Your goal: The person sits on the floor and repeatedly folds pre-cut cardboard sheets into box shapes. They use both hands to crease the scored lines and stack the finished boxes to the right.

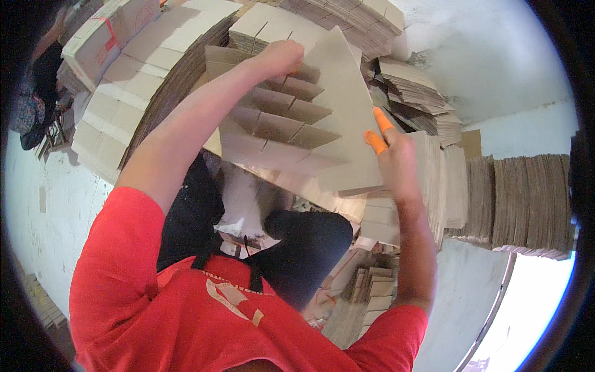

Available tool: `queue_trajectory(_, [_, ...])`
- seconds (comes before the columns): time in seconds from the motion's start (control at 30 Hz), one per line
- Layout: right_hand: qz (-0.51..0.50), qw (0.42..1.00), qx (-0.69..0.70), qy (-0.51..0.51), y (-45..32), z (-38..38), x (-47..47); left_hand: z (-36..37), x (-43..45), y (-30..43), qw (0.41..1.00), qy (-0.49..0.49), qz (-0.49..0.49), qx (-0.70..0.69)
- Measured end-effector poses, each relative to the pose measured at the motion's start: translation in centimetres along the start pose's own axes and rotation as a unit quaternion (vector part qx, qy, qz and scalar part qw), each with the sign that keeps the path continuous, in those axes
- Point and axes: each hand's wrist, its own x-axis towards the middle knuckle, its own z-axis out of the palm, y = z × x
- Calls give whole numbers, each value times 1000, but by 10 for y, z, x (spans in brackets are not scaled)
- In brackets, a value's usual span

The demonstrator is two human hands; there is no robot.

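Observation:
In front of me is a cardboard divider grid [297,130] made of several slotted strips set across a larger flat cardboard sheet [341,88]. My left hand [281,58] is closed at the far end of the strips, with its fingertips mostly hidden; a bit of orange shows beneath them. My right hand [393,144], with orange covers on two fingers, grips the right edge of the larger sheet between thumb and fingers. The grid lies over a light wooden board [346,204] above my knees.
Slotted cardboard stacks [274,28] stand beyond the grid. A long row of cardboard [135,79] runs on the left beside a taped carton [100,46]. Upright cardboard bundles [525,200] are at the right. Part of another person [39,93] shows at the far left.

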Motion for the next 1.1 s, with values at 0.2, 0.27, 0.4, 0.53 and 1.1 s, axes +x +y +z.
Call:
queue_trajectory(0.2, [-56,995,-22,-85,3,34,-10,8,3,-11,999,14,52,-1])
queue_trajectory(0.27, [-52,986,-63,-145,2,45,-5,14,10,-10,999,18,47,-18])
queue_trajectory(0.4, [-3,992,-42,-123,1,41,3,-4,2,-2,997,-33,17,-71])
queue_trajectory(0.53, [61,987,-71,129,50,25,-44,-34,-23,-1,988,61,16,-141])
queue_trajectory(1.1, [416,864,-188,213,148,-39,-145,-85,-171,83,984,130,64,-104])
